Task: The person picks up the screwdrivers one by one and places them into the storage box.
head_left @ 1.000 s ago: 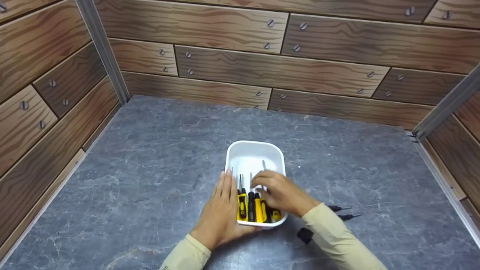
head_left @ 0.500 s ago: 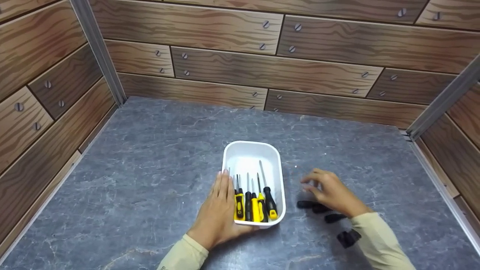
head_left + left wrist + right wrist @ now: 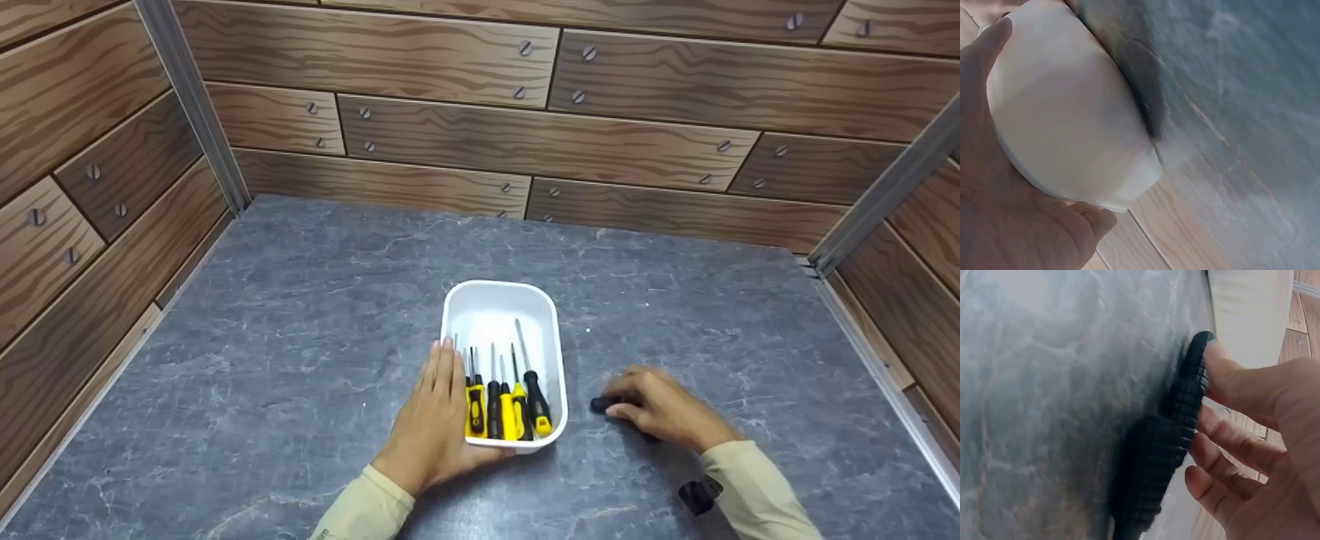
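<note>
Left hand (image 3: 435, 427) flat against tray's (image 3: 501, 300) left wall, fingers straight, steadying it, near bench (image 3: 300, 300) front edge, centre. Tray holds screwdrivers (image 3: 506, 405), handles toward front. Right of tray: right hand (image 3: 664, 416) on black handle (image 3: 1182, 433) lying on bench, fingers curling round it, thumb at its end. Handle ribbed, stiff, light by look; ribs should resist slip. Best taken mid-handle. Wrist-camera strap (image 3: 699, 495) near front edge.
</note>
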Demonstrator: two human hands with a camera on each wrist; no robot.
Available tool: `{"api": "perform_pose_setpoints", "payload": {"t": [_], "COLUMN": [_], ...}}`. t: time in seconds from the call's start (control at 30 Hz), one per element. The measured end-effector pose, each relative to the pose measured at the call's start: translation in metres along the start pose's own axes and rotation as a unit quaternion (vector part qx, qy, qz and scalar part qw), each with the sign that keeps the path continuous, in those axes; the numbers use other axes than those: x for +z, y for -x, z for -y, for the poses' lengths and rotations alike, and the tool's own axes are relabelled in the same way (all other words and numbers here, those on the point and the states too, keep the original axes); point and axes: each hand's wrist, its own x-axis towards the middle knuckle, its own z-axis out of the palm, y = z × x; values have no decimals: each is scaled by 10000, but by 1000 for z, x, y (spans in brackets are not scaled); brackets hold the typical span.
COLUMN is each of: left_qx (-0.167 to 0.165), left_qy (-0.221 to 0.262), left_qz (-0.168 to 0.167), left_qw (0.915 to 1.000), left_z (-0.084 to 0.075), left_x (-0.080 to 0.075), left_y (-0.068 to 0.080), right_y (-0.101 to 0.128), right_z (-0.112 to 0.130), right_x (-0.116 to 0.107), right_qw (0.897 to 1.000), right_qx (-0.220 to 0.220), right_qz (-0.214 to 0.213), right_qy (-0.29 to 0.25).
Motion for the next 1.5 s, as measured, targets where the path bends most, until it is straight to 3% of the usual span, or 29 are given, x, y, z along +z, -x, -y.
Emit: {"api": "perform_pose_setpoints", "payload": {"t": [0.3, 0.4, 0.5, 0.67, 0.8, 0.93, 1.1, 1.2, 1.5], "left_qx": [-10, -26, -27, -7, -6, -19, -11, 56, 74], "left_qy": [-60, -28, -36, -123, -150, -133, -249, -353, -518], "left_qz": [-47, -8, 35, -18, -39, 34, 96, 35, -9], "left_qw": [10000, 10000, 10000, 9999, 9999, 9999, 9996, 9994, 9986], "left_z": [1, 0, 0, 1, 1, 1, 0, 0, 2], "left_x": [0, -1, -1, -1, -1, 0, 1, 2, 0], "left_y": [-1, 0, -1, 0, 0, -1, -1, -2, -1], "right_y": [-7, -9, -13, -27, -43, -59, -75, -81, -91], "right_z": [5, 9, 14, 26, 46, 69, 91, 98, 105], "right_x": [1, -1, -5, -11, -11, 0, 22, 34, 54], "right_qw": [9998, 9986, 9942, 9700, 9529, 9530, 9592, 9569, 9557], "right_qx": [-56, -17, -76, -1019, -1836, -2307, -2430, -2503, -2716], "right_qz": [79, -200, -814, -2040, -2322, -1893, -991, -560, 93], "right_qy": [159, 481, 702, 844, 661, 518, 1052, 1363, 1128]}}
